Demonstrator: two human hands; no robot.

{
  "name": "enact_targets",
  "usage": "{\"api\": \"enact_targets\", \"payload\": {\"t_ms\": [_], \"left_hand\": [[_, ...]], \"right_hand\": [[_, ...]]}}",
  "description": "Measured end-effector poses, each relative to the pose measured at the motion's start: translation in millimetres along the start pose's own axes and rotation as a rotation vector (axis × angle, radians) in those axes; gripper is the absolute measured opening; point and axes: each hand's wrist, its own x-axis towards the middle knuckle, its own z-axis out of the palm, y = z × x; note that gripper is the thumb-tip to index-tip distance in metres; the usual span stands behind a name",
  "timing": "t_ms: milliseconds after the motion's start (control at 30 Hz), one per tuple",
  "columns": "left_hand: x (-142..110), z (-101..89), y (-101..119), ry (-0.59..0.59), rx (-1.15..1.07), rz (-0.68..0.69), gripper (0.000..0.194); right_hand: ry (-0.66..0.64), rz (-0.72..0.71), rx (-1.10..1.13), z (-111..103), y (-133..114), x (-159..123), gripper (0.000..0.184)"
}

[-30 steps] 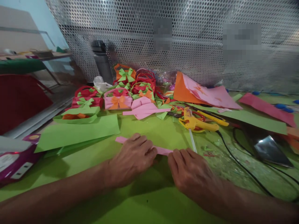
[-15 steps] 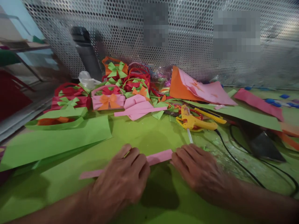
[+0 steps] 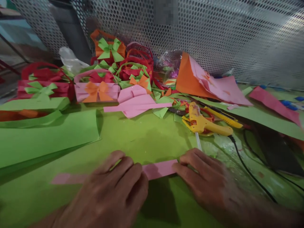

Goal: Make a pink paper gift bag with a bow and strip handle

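Observation:
A narrow pink paper strip [image 3: 158, 169] stretches between my two hands, low over the green tabletop. My left hand [image 3: 111, 186] is closed around its middle, and the strip's left end sticks out past the wrist side. The right end is pinched in the fingers of my right hand [image 3: 201, 177]. Just beyond my right hand lies a yellow glue gun [image 3: 204, 122], its clear glue stick pointing toward me. A folded pink paper piece with a strip across it [image 3: 136, 101] rests on the table ahead. My thumbs are mostly hidden.
Small paper bags with bows, such as a pink one [image 3: 97, 88], crowd the back left. Green paper sheets [image 3: 49, 136] lie at left. A yellow cutter [image 3: 223, 117], a dark phone-like slab [image 3: 276, 148] and a black cord [image 3: 244, 167] are at right. A perforated metal panel [image 3: 201, 38] stands behind.
The view has moved closer and tilted down. Both hands still hold the pink strip, and more of its left end now shows beyond my left hand.

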Motion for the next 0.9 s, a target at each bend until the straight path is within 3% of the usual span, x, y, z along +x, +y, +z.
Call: {"api": "enact_targets", "payload": {"t_ms": [233, 500, 900], "left_hand": [[-2, -0.5, -1, 0.008, -0.045, -0.058, 0.026], [1, -10.0, -7, -0.148, -0.160, -0.194, 0.028], [-1, -17.2, -10, -0.242, -0.184, -0.338, 0.028]], "right_hand": [[0.020, 0.039, 0.053, 2, -4, 6, 0.019], [0.016, 0.119, 0.160, 0, -6, 5, 0.025], [0.030, 0.252, 0.257, 8, -5, 4, 0.028]]}}
